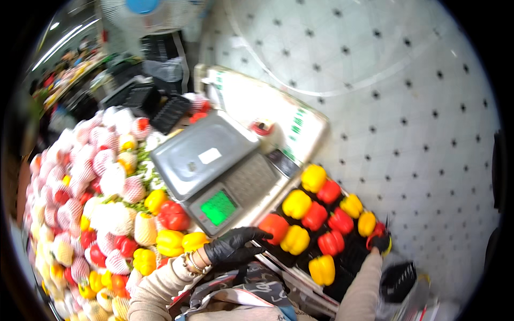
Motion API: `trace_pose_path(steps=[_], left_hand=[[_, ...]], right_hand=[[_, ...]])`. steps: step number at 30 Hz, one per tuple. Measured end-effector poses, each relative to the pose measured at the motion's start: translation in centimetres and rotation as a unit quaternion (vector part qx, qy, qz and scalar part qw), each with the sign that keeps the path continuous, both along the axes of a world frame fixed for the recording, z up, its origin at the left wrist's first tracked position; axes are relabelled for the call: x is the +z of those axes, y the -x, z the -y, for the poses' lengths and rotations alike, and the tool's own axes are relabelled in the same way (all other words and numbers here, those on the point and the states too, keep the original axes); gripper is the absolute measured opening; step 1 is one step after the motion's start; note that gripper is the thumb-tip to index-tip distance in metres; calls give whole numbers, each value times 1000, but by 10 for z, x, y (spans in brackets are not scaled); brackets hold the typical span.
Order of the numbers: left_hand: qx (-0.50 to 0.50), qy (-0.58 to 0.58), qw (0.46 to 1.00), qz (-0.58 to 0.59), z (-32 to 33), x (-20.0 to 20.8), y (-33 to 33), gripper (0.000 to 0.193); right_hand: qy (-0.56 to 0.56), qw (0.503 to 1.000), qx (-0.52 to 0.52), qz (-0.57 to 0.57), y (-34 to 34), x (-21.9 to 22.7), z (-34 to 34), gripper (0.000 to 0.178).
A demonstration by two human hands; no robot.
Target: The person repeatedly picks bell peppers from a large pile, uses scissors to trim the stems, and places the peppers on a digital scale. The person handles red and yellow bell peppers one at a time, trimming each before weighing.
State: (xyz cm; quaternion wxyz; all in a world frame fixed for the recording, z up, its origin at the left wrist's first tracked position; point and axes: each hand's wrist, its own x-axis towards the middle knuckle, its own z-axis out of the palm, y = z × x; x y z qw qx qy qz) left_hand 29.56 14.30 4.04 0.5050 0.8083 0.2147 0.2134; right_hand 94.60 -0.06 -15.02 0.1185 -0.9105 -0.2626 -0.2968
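My left hand (234, 244), in a black glove, is open with its fingers stretched out. Its fingertips reach the edge of a red bell pepper (274, 227); I cannot tell whether they touch. Red and yellow peppers stand in rows in black trays, a yellow bell pepper (322, 269) nearest me. At the right end of the rows my gloved right hand (382, 244) is closed on a small tool with red and yellow handles and a thin dark tip, which looks like snips (389, 248). The fingers hide most of it.
A scale (206, 155) with a lit green display stands at centre. Left of it is a large heap of peppers (112, 219), many in foam nets. A roll of tape (262, 127) sits on a white box (257, 101). Black trays (170, 113) are stacked behind; a fan (150, 13) stands farther back.
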Motion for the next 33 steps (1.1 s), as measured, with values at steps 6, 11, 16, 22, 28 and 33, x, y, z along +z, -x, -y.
trace_pose_path(steps=[6,11,16,22,28,33], left_hand=[[269,95,958,32,46,-28,108,34],[355,104,928,36,66,-42,126,32],[441,80,887,111,63,-26,147,31],[630,78,749,191,107,-70,182,28],[825,10,546,142,176,-69,255,27],[875,-129,462,-60,189,-77,355,47]], right_hand=[[-209,967,66,133,75,76,-82,42],[-403,682,439,-423,179,115,-271,33],[-151,641,729,-187,434,168,-349,38],[21,387,904,-183,602,171,-357,46],[66,343,926,-145,649,157,-337,47],[83,351,917,-169,642,152,-329,48]])
